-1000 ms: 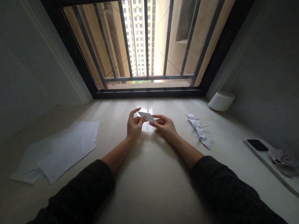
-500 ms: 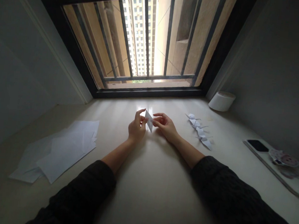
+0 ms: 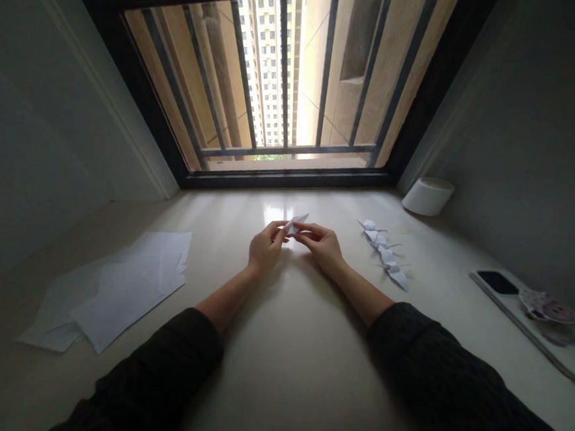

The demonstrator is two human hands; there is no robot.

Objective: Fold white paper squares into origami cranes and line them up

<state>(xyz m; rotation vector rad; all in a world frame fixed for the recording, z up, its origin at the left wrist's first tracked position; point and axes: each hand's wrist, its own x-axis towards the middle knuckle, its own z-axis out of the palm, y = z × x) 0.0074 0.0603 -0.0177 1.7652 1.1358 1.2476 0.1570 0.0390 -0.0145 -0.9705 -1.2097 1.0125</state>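
Note:
A small folded white paper piece [image 3: 295, 223] is pinched between both my hands, a little above the pale tabletop [image 3: 287, 348]. My left hand [image 3: 265, 248] grips its left side with closed fingertips. My right hand [image 3: 321, 243] pinches its right side, fingers curled. To the right lie several folded white paper figures [image 3: 383, 252] in a row. A loose pile of white paper sheets [image 3: 112, 288] lies at the left.
A white cylindrical container [image 3: 427, 195] stands at the back right corner. A white tray [image 3: 551, 336] at the right edge carries a dark phone [image 3: 497, 282] and a small patterned item [image 3: 548, 308]. A barred window [image 3: 288, 83] closes the far side.
The paper piece was turned from lying flat to upright, then folded smaller. Both hands have drawn closer together around it.

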